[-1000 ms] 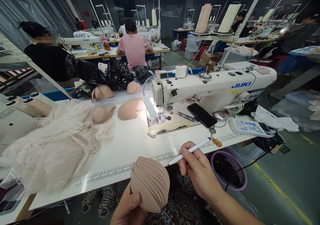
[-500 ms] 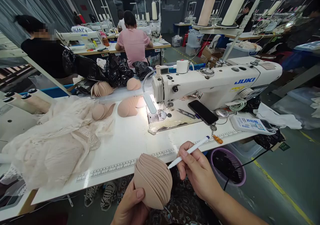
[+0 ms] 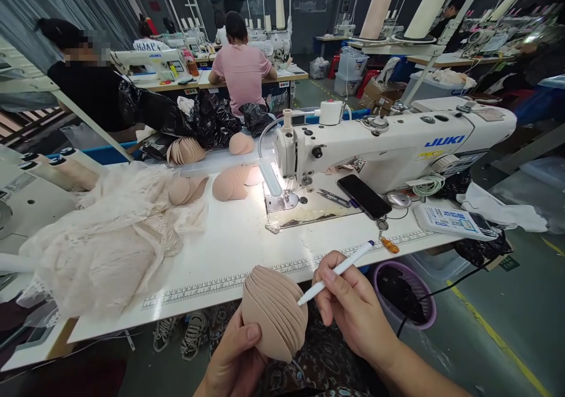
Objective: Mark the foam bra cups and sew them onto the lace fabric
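A fanned stack of beige fabric cups (image 3: 274,314) is held by my left hand (image 3: 241,350), the thumb lying across its lower left face. My right hand (image 3: 348,308) grips a white pen (image 3: 338,272) between thumb and fingers. The pen's dark end points up and to the right, and its light tip meets or nearly meets the right edge of the stack. Both hands are just in front of the table's ruler-marked edge. More beige cups (image 3: 232,183) lie on the table left of the needle area.
A white sewing machine (image 3: 397,144) spans the table's right half. Near it lie tweezers (image 3: 334,198), a black phone (image 3: 364,197) and a boxed item (image 3: 454,220). Sheer cream fabric (image 3: 106,255) covers the left. A purple basket (image 3: 435,320) stands below; people sit beyond.
The view has shifted slightly, moving the table and machine rightward in the picture. The pen tip now sits a little lower along the stack's right edge. Both hands keep their holds.
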{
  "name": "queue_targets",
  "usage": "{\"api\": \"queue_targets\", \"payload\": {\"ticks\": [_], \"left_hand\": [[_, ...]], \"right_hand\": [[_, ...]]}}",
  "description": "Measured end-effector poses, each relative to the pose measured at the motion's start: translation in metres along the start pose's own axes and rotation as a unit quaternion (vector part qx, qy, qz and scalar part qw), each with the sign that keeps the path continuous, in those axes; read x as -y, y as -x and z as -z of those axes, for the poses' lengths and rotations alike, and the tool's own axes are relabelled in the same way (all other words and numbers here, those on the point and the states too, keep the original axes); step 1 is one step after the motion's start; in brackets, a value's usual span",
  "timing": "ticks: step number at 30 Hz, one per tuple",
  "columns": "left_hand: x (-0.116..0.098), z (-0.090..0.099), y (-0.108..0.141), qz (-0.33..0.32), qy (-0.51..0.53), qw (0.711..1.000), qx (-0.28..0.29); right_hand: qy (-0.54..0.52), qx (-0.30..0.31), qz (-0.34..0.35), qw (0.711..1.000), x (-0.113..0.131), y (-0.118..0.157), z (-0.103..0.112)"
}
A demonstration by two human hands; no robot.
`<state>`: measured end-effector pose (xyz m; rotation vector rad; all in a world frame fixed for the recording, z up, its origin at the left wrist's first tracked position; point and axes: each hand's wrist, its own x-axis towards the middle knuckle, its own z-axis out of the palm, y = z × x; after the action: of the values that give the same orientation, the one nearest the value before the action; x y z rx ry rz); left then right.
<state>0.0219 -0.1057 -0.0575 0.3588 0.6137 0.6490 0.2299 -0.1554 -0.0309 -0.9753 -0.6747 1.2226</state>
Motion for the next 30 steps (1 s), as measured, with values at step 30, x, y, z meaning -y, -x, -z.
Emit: {"api": "queue_targets", "payload": {"ticks": [30], "left_hand": [[0.0001, -0.0057, -0.0033, -0.011, -0.009, 1.0, 0.024]], "right_hand": [[0.016, 0.037, -0.001, 0.999, -0.001, 0.0076, -0.0054]]}}
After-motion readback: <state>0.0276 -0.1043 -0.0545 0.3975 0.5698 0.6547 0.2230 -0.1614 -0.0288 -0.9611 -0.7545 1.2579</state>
